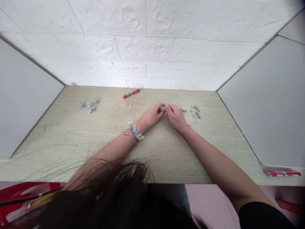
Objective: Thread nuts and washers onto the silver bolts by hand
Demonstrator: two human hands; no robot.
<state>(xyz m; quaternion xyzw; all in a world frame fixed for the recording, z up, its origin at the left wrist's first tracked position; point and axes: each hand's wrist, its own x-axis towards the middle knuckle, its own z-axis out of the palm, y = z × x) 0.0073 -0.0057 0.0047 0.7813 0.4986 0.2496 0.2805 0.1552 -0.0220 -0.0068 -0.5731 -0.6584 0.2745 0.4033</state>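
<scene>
My left hand [152,116] and my right hand [175,117] meet above the middle of the table. Between their fingertips is a silver bolt [162,108]; its shank shows at my left fingers, while my right fingers close over its other end. Whether a nut or washer sits on it is hidden. Just right of my right hand lie several loose bolts [197,115], nuts [191,110] and flat washers [194,122], some partly behind the hand. Over at the left, several bolts with parts fitted on them [89,104] lie in a group.
A red tube-shaped stick [131,93] lies near the white brick-patterned wall [145,47]. Another red stick [282,173] is at the front right corner. Grey panels [267,105] stand on both sides of the wooden table [107,127]. Dark hair hangs across the lower view.
</scene>
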